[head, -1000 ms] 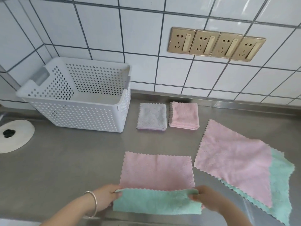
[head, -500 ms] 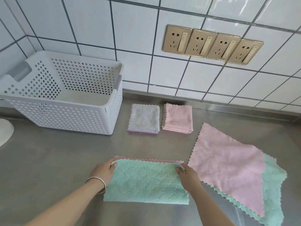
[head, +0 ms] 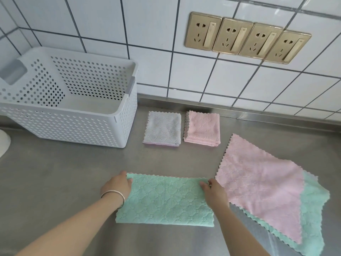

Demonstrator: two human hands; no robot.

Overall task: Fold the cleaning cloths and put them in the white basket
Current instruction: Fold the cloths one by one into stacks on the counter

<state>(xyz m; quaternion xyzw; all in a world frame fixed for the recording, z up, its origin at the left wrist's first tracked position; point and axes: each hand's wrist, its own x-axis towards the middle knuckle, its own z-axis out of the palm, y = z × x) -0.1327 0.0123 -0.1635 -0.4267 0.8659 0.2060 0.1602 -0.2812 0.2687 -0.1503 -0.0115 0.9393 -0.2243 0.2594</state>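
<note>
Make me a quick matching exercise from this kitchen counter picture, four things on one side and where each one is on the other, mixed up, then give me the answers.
1. white basket
2. grey folded cloth
3. half-folded green cloth
4. gold sockets

A. under both hands
B. on the tiled wall
C. far left of the counter
D. between the basket and the pink folded cloth

Pairs: 1-C, 2-D, 3-A, 4-B

White wall tiles [head: 151, 21] with dark grout are backing a steel desk [head: 55, 182]; four gold sockets [head: 247, 37] are sitting in a row.
</note>
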